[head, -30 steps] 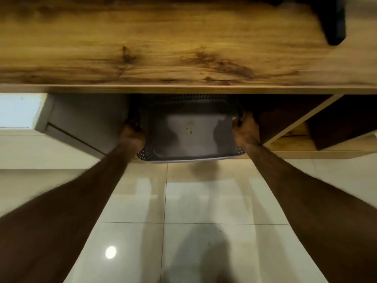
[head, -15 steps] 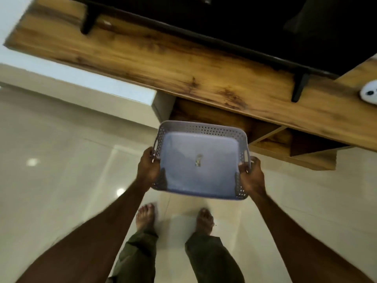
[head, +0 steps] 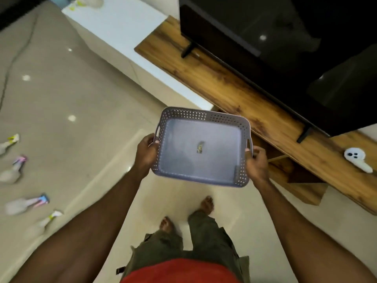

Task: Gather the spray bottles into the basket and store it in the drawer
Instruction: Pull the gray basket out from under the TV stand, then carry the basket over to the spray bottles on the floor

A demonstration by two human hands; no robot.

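Note:
I hold a grey perforated plastic basket (head: pixel 224 121) level in front of me, above the floor. My left hand (head: pixel 145 153) grips its left handle and my right hand (head: pixel 257 163) grips its right handle. Inside it lies only a small label or scrap. Several spray bottles lie on the floor at the far left: one with a yellow-green head (head: pixel 9 141), one pink-headed (head: pixel 14 169), one with a blue and pink head (head: pixel 26 203) and one more yellow-headed (head: pixel 43 221). All are blurred. The open drawer (head: pixel 293 180) of the wooden unit shows below my right hand.
A long wooden TV unit (head: pixel 234 88) runs diagonally at the right, carrying a black television (head: pixel 285 43) and a white controller (head: pixel 356 158). A white cabinet (head: pixel 126 27) stands beyond it with more bottles at its far end. Glossy floor tiles; my bare feet are below the basket.
The basket came out from under the wooden unit and rose to chest height. I stood up and turned left, bringing the bottles on the floor into view.

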